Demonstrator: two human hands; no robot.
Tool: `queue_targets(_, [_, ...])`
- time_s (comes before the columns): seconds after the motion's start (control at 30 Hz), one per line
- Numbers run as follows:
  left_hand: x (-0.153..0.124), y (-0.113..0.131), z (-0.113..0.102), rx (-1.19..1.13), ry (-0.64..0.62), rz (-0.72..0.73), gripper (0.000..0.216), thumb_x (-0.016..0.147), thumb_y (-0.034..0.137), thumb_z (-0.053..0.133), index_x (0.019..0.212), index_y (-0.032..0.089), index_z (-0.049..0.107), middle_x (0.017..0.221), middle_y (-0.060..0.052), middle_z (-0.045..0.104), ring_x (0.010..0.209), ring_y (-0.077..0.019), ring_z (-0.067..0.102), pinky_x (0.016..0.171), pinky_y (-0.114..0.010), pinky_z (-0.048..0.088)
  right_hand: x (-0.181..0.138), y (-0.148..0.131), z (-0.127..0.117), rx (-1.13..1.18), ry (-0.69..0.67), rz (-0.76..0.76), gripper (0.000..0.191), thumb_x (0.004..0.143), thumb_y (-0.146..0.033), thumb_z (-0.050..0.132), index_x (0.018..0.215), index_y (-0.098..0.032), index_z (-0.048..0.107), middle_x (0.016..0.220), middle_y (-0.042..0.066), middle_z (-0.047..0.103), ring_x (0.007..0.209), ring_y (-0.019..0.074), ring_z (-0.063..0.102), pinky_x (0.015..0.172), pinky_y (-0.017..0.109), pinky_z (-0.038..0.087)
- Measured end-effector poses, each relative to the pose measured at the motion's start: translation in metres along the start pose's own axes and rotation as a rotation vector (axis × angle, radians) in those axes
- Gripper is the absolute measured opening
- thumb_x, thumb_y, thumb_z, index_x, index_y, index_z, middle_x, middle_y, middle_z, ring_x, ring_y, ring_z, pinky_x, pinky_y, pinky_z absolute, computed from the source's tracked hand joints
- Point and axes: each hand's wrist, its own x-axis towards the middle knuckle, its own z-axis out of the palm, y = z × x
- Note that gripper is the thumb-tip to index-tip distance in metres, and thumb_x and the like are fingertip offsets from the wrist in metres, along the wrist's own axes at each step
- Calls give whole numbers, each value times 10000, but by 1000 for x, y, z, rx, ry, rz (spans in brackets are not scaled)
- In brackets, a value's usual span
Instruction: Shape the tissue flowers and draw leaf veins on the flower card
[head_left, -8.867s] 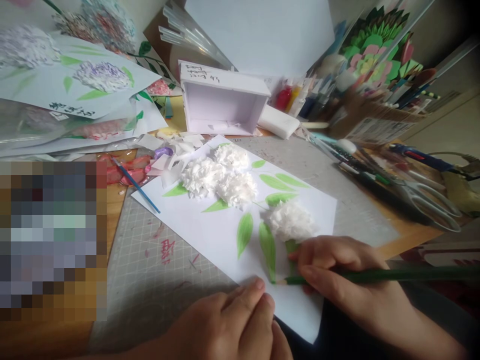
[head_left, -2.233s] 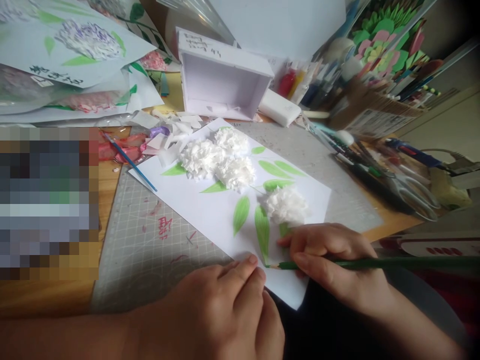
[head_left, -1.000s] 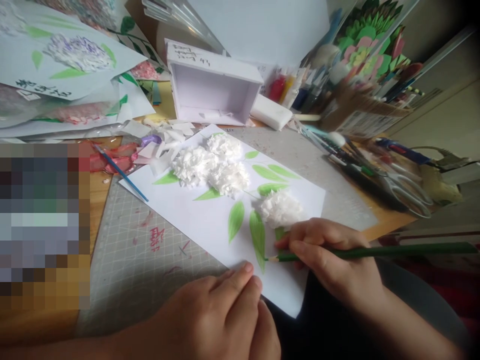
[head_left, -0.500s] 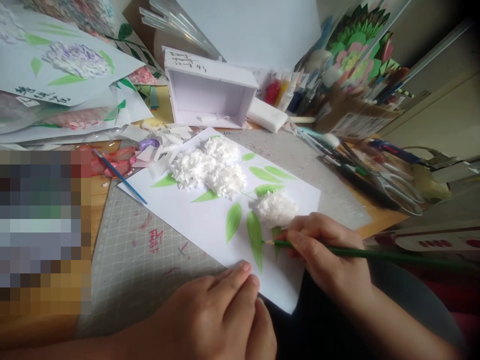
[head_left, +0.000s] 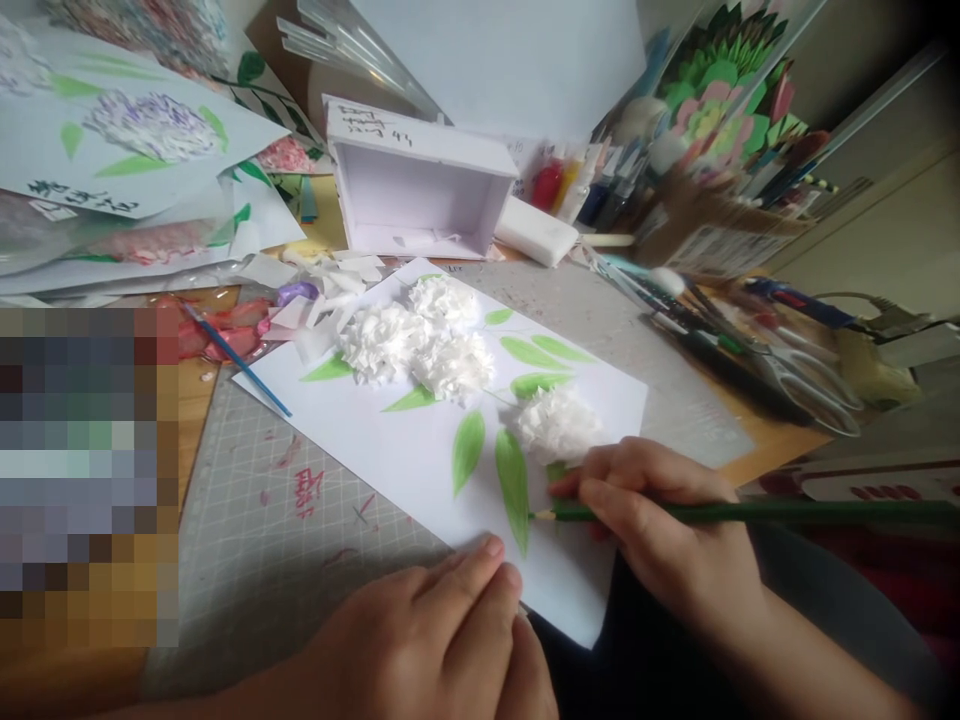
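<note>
My right hand (head_left: 679,550) grips a green colored pencil (head_left: 817,512), its tip touching the paper at the right edge of a long green leaf (head_left: 512,490). My left hand (head_left: 427,640) rests on the near edge of the white paper (head_left: 367,435), fingers stretched out and close together; its thumb is hidden. Three ruffled white paper flowers (head_left: 454,362) cluster on the sheet's far half. A separate white flower (head_left: 559,424) sits just beyond my right fingers, which partly cover another green leaf. More light green leaves (head_left: 469,450) are drawn around the flowers.
Under the sheet lies a grey cutting mat (head_left: 247,490). A thin blue stick (head_left: 251,372) overlaps the paper's left corner, near paper scraps (head_left: 341,285). Behind stand an open white box (head_left: 420,195) and paint bottles (head_left: 574,190). Scissors (head_left: 814,385) lie at right.
The pencil tip has slid down along the leaf's right edge toward its point, and my right hand has shifted slightly nearer me. My left hand stays on the paper.
</note>
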Motion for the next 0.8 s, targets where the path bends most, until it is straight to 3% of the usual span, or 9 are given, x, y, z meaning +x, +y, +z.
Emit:
queue_targets(0.17, [-3,0,0,8,16,7,170,871,205,466,889,157,628,935,-56,701,892,-234,668,616,-300,596,1,5,4,-4,107,38,245,815,-132,551,588,-211,499,590,-8,591,560,134,579,515,244,473])
queue_targets(0.27, [-2,1,-2,19,23,-9,179,882,271,484,889,154,620,914,-65,698,889,-202,665,713,-281,585,1,5,5,-32,132,44,262,815,-143,552,571,-209,482,558,-15,559,526,127,552,483,241,444])
queue_targets(0.47, [4,-1,-5,52,46,-48,255,874,385,506,877,151,605,892,-76,690,900,-183,656,867,-308,541,-2,3,1,48,7,40,292,796,-108,550,534,-212,470,511,-23,539,711,174,653,667,262,520])
queue_targets(0.53, [5,-1,-5,54,54,-51,253,874,384,507,870,150,603,889,-74,689,903,-182,655,871,-307,540,-2,4,1,57,15,56,297,793,-107,555,530,-209,464,515,-23,545,708,172,653,646,252,516])
queue_targets(0.67, [2,0,-3,41,66,-43,172,876,289,508,869,147,605,891,-67,693,892,-178,660,824,-279,558,1,4,5,-12,122,41,265,805,-120,554,559,-201,501,573,-20,578,579,130,600,499,219,454])
queue_targets(0.8, [-2,0,0,-2,40,-2,165,865,142,455,867,147,620,902,-64,701,875,-217,672,643,-282,596,4,2,9,-146,181,-26,242,804,-112,551,577,-191,524,546,-37,551,483,89,516,470,203,426])
